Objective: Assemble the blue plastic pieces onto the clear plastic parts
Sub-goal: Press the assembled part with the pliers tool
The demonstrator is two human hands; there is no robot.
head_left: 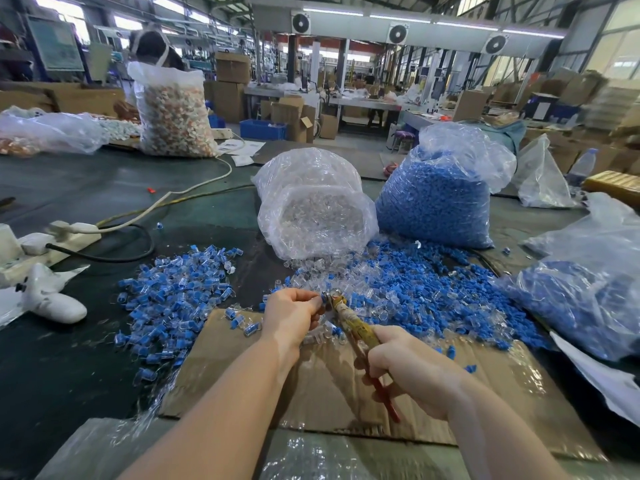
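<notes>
Both arms are bare, with no sleeves showing. The left hand [292, 311] has no glove or ring on it. The right hand [408, 368] has no glove either.

left hand [291, 311]: forearm reaching forward, fingers curled, fingertips pinching a small piece [325, 297] | right hand [408, 365]: fist wrapped round the handles of the pliers [360, 336], forearm angled in from lower right | hands close together, both bare
</notes>
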